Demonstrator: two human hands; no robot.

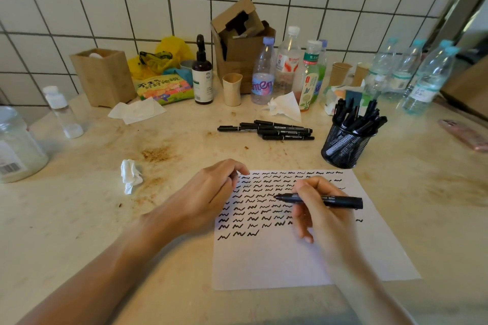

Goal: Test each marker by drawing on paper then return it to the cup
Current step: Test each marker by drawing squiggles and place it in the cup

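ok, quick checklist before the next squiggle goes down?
1. Black marker gripped by right hand: ok.
2. Marker uncapped, tip exposed: ok.
3. Tip touching the white paper sheet: cannot tell.
4. Blank space after the last row's squiggles: ok.
5. Left hand steadying the sheet's edge: ok; what its fingers hold: cannot tell.
6. Black mesh cup upright beside the sheet: ok.

Tiled wall [105,8], cluttered kitchen counter [79,192]
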